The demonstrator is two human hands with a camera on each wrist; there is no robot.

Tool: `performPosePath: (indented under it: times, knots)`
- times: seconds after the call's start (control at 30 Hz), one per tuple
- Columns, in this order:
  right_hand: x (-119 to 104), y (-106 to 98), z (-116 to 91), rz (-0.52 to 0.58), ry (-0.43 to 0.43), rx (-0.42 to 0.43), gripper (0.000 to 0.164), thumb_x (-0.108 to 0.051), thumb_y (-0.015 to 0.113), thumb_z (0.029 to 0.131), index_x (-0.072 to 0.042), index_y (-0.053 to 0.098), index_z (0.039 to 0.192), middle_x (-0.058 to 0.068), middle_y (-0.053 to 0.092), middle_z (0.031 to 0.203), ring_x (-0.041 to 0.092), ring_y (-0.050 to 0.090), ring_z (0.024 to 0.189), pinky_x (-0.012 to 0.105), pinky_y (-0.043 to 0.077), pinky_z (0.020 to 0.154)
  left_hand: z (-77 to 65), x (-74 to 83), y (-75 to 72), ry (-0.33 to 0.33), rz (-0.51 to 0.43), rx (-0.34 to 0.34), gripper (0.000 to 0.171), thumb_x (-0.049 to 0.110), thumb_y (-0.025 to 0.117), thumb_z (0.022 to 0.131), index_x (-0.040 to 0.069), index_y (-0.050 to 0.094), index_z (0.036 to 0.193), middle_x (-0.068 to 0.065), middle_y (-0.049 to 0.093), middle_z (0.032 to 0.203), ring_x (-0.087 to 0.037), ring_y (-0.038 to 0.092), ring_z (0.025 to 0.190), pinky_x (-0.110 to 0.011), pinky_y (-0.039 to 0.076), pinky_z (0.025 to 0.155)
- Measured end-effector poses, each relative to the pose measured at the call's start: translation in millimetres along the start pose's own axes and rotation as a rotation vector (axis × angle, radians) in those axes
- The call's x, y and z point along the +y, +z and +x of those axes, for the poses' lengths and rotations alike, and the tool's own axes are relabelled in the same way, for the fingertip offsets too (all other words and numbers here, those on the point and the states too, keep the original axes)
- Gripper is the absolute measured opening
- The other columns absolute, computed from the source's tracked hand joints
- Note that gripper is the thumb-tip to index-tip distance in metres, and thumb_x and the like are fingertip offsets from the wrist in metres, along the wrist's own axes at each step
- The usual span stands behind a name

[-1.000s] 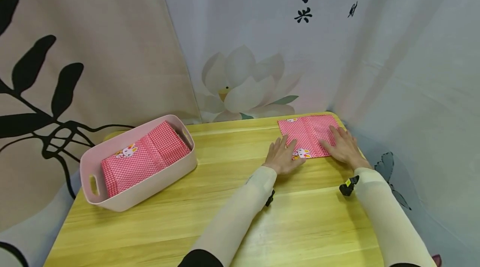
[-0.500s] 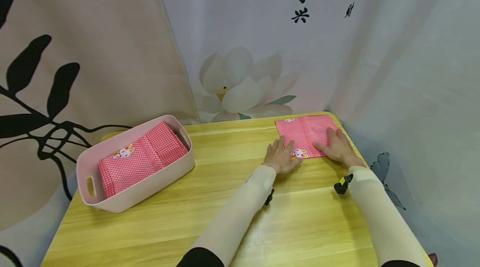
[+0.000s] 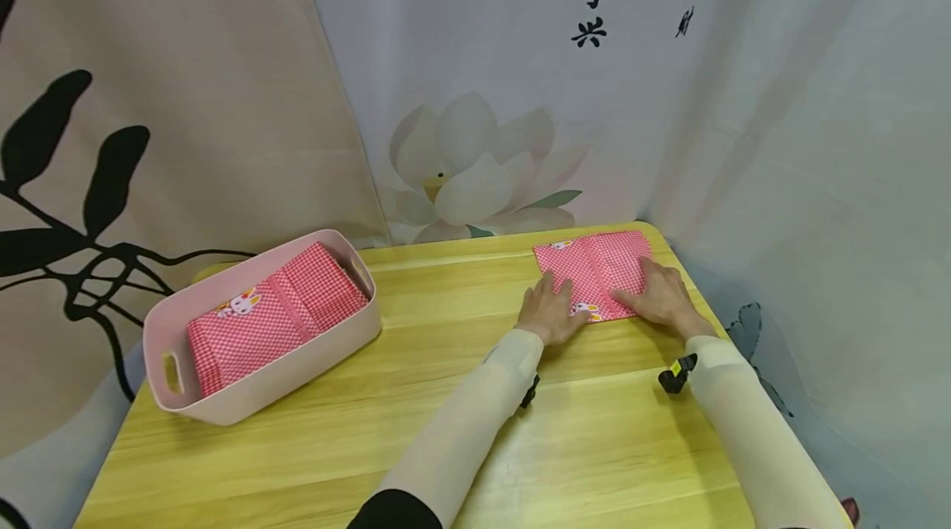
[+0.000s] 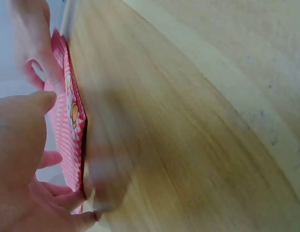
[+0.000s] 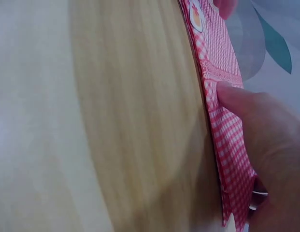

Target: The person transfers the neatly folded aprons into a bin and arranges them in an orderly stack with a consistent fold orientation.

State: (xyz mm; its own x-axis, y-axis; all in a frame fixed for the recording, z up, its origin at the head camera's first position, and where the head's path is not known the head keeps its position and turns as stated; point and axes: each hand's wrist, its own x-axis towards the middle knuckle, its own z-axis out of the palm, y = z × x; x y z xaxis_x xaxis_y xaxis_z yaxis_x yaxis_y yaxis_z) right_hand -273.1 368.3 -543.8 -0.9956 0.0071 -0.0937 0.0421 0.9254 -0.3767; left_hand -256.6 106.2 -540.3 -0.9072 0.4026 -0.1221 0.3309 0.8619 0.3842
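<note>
A folded red-and-white checked cloth (image 3: 605, 269) with rabbit prints lies flat at the table's back right corner. My left hand (image 3: 548, 310) rests at its left side, fingers spread, thumb near the front corner. In the left wrist view, the fingers (image 4: 67, 195) reach down along the cloth's edge to the wood. On the cloth's right side lies my right hand (image 3: 660, 298). Its thumb (image 5: 236, 96) rests on top in the right wrist view, beside a woven band; the other fingers sit at the right edge, their tips hidden.
A pale pink basket (image 3: 245, 409) with oval handle holes stands at the left of the wooden table (image 3: 416, 397). It holds a matching folded checked cloth (image 3: 282, 314). A printed curtain (image 3: 475, 42) hangs right behind the table.
The right hand has shifted left and its fingers have drawn in at the cloth's edge. The cloth has slid slightly left and nearer. The left hand stays at its side; the view has turned slightly.
</note>
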Motion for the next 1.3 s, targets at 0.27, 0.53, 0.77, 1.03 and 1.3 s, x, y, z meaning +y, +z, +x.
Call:
performPosePath:
  times: [0.27,0.53,0.77,1.03,1.3]
  knots:
    - [-3.9,2.0,-8.5,0.021,-0.038,0.038,0.113,-0.056,0.078,0.102,0.010,0.022,0.174,0.043,0.038,0.173,0.066,0.037,0.156,0.076,0.033,0.134,1.1,1.2,3.7,-0.028,0.035,0.049,0.077,0.055,0.068,0.111,0.012,0.047,0.171,-0.019,0.032,0.183,-0.034,0.040,0.168,-0.047,0.035,0.142]
    - [-13.8,3.7,-15.2,0.070,-0.033,0.051,0.112,-0.044,0.083,0.102,0.010,0.018,0.176,0.045,0.039,0.171,0.068,0.041,0.154,0.076,0.036,0.132,32.9,-18.4,46.6,0.007,-0.131,0.141,0.082,0.045,0.087,0.100,0.007,0.054,0.165,-0.021,0.034,0.179,-0.041,0.044,0.163,-0.046,0.050,0.132]
    - [-18.0,9.5,-18.1,0.150,-0.083,0.077,0.109,-0.030,0.084,0.101,0.008,0.014,0.177,0.044,0.042,0.169,0.066,0.048,0.151,0.074,0.040,0.130,48.8,-21.9,60.3,-0.049,-0.248,0.170,0.093,0.031,0.098,0.090,0.007,0.051,0.167,-0.023,0.026,0.186,-0.047,0.044,0.163,-0.048,0.052,0.130]
    - [-25.1,11.2,-22.3,0.170,-0.075,0.073,0.104,-0.024,0.081,0.103,0.008,0.015,0.177,0.044,0.041,0.169,0.066,0.047,0.153,0.075,0.041,0.130,35.2,-16.1,41.0,-0.146,-0.551,0.243,0.099,0.000,0.102,0.073,0.004,0.058,0.161,-0.029,0.035,0.176,-0.046,0.048,0.159,-0.049,0.051,0.131]
    - [-27.6,7.9,-27.9,0.259,-0.048,0.049,0.099,-0.020,0.079,0.105,0.003,0.016,0.178,0.040,0.041,0.173,0.061,0.047,0.156,0.073,0.040,0.131,21.5,-15.5,27.6,-0.168,-0.625,0.185,0.104,-0.010,0.097,0.071,0.003,0.052,0.164,-0.031,0.044,0.166,-0.044,0.052,0.153,-0.052,0.052,0.129]
